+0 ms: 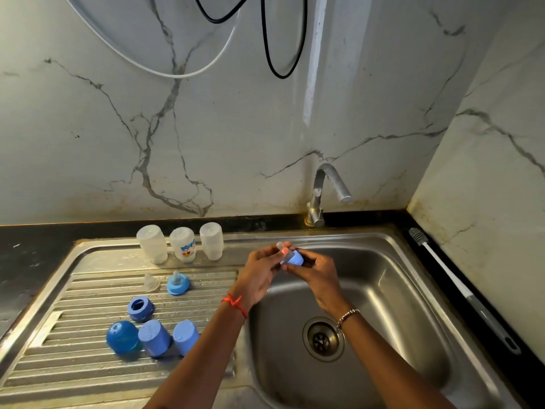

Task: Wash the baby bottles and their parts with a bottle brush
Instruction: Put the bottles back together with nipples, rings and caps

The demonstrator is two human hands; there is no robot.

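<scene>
Smooth blue plastic collar ring (295, 258) with a clear teat (280, 246), held above the brushed-steel sink basin (383, 290). Long axis tilted, teat tip aimed up-left toward the wall (236, 143). Pinched at the teat by left hand (259, 271), gripped round the ring by right hand (318, 273), both wrists bent inward. Slim bottle brush (451, 278) lying along the black counter (383, 218), right.

3 bottles (182, 245) stood on drainboard (88, 376), 10 o'clock of basin (398, 290); nipples (151, 282) before them, caps (154, 338) at 8. Tap (320, 193) at 12, brush (454, 278) on counter (383, 217) at 3. L hand (259, 273) + R hand (318, 273) held collar (295, 258) over basin.
</scene>
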